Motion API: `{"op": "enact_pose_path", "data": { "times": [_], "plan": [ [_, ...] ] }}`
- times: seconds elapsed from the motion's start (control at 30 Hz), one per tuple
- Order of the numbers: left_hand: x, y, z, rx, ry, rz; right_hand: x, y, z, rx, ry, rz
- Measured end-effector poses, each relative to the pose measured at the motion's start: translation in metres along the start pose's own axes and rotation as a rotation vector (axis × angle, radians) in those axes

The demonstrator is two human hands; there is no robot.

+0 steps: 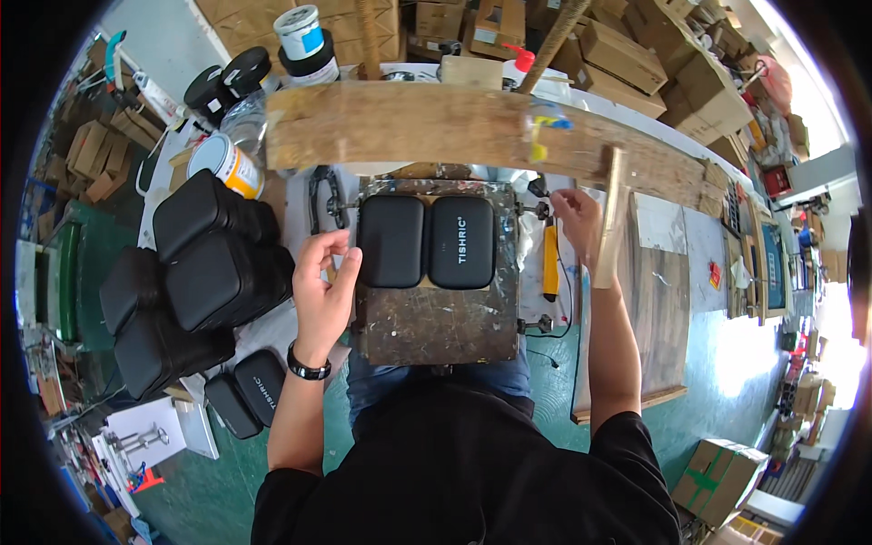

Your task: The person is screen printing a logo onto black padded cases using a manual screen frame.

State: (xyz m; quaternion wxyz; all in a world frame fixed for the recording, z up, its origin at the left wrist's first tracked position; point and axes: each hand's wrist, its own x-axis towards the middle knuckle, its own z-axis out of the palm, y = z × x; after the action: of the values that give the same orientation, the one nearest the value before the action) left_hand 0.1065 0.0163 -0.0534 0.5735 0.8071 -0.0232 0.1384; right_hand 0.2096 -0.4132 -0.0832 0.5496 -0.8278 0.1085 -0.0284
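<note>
Black case (pixel 409 242) lies beside left hand (pixel 324 283), grip loosely parted (right hand (pixel 581 222): grip, I can't tell).

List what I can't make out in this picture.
Inside of the black two-part case: head view, hidden by its own upturned shell.
Faint mark on that case's right half: head view, too small to read.
Part of the wrist at the right grip: head view, covered by the wooden strip.
Lower part of the red-topped bottle: head view, behind the wooden plank.
</note>
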Motion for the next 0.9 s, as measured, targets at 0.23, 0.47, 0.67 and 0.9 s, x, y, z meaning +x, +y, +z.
{"op": "enact_pose_path", "data": {
  "times": [0.23, 0.47, 0.67, 0.9],
  "plan": [
    [-0.007, 0.013, 0.003, 0.012, 0.015, 0.043, -0.016, -0.021, 0.003, -0.027, 0.057, -0.204],
    [-0.019, 0.017, 0.001, 0.012, 0.03, 0.023, -0.077, -0.013, 0.023, -0.291, -0.074, -0.083],
    [-0.019, 0.033, 0.016, 0.003, 0.004, 0.097, -0.077, 0.014, 0.032, -0.308, -0.085, -0.121],
    [-0.029, 0.072, 0.035, 0.02, -0.187, 0.251, -0.108, -0.025, -0.01, 0.407, -0.169, -0.057]
  ]
}}
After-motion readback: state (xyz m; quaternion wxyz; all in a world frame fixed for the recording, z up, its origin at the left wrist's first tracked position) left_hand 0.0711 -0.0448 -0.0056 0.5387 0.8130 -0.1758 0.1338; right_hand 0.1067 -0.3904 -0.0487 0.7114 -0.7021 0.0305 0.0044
